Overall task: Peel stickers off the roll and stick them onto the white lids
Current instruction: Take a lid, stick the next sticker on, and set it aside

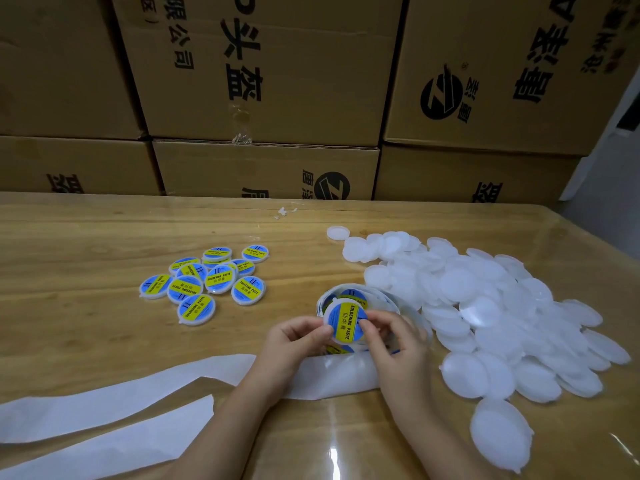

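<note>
Mostly hidden behind the held lid (pixel 346 323): the sticker roll (pixel 379 295), only coils showing. Cut off at the lower left: the white backing strip (pixel 138 393). Glossy wooden counter (pixel 86 237), backed by stacked cardboard boxes (pixel 263 64). Lid white, blue sticker (pixel 341 318) with yellow band on top, pinched at its left rim by the left hand (pixel 294 336), gripped at the right by the right hand (pixel 391 341), thumb on the sticker; between labelled lids (pixel 207 282) and a heap of bare lids (pixel 485 306).

Even indoor light, glare on table (pixel 104 237), wide-angle bending at edges, slightly soft.
</note>
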Available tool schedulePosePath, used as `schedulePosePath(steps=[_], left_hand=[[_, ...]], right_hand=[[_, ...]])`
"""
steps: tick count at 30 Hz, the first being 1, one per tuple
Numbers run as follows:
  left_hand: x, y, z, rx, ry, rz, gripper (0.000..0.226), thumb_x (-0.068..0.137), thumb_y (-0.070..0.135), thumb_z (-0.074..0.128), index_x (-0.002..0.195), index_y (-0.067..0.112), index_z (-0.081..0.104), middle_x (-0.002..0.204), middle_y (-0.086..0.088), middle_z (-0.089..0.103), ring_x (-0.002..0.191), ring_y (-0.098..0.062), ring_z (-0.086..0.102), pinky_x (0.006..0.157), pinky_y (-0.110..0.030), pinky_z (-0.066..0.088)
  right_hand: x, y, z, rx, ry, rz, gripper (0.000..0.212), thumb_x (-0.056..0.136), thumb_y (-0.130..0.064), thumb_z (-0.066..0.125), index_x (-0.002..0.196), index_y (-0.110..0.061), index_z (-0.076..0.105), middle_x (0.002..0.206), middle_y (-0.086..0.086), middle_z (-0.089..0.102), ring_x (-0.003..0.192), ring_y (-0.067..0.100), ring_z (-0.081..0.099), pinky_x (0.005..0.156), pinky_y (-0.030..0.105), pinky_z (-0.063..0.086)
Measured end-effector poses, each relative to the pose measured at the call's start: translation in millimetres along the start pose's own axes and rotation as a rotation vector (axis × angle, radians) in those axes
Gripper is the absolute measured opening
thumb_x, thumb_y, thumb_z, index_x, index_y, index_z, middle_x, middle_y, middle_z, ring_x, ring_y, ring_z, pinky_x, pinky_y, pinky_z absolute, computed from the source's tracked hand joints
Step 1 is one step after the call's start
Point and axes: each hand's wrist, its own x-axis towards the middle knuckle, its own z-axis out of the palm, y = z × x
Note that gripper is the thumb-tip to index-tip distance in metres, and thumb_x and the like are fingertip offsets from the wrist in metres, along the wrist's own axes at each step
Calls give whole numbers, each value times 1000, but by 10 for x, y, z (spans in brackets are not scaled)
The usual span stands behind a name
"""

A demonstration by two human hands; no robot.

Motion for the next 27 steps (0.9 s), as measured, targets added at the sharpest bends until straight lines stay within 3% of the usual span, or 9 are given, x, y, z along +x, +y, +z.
schedulePosePath(steps=[3,6,7,10,13,19,23,27], left_hand=[[0,-3,0,-6,13,0,27,68,35,72,85,15,77,82,-9,74,75,-12,68,70,-20,52],[-1,-5,0,-4,16,8,27,69,33,72,84,12,76,80,-9,74,71,-11,67,68,-19,51],[0,-5,0,-3,19,8,26,69,33,72,84,12,76,79,-9,74,70,-11,67,68,-19,51],[0,-5,1,2,21,15,28,67,35,73,83,13,76,79,-8,74,71,-10,66,68,-19,51],[-1,-8,2,11,13,23,25,68,35,73,82,14,77,80,-7,74,73,-11,67,69,-20,52],[-4,-13,18,10,36,41,26,67,33,74,80,11,76,80,-10,74,75,-13,67,68,-20,52],[-12,-12,32,-4,42,50,20,68,28,73,79,11,76,80,-12,74,74,-15,69,67,-20,52],[-18,-7,41,-6,35,56,16,69,26,73,77,13,77,78,-10,74,73,-14,69,67,-19,51]], right_hand=[[-1,13,-5,7,-9,-8,20,80,-21,74,86,-37,64,70,-11,62,70,12,58,78,40,48],[0,4,-5,-33,-6,-16,11,78,-28,69,85,-36,65,66,-10,61,73,1,54,83,19,37],[5,-1,-3,-49,-1,-18,8,77,-28,67,84,-33,66,65,-10,61,72,0,53,81,17,36],[10,1,-4,-63,0,-20,9,78,-25,71,84,-30,67,65,-9,61,70,3,54,81,23,39],[3,-1,-11,-77,2,-11,19,79,-21,74,84,-37,64,65,-9,60,70,8,54,81,18,37],[-2,-41,-4,-150,-7,-16,16,75,-9,79,84,-20,70,65,-13,59,71,5,54,79,32,40],[-4,-74,4,-208,17,-57,16,72,-5,80,81,-14,71,62,-9,61,68,9,54,79,32,38],[-2,-75,-1,-239,35,-98,8,74,-14,76,80,-13,71,61,-8,62,68,8,52,78,26,33]])
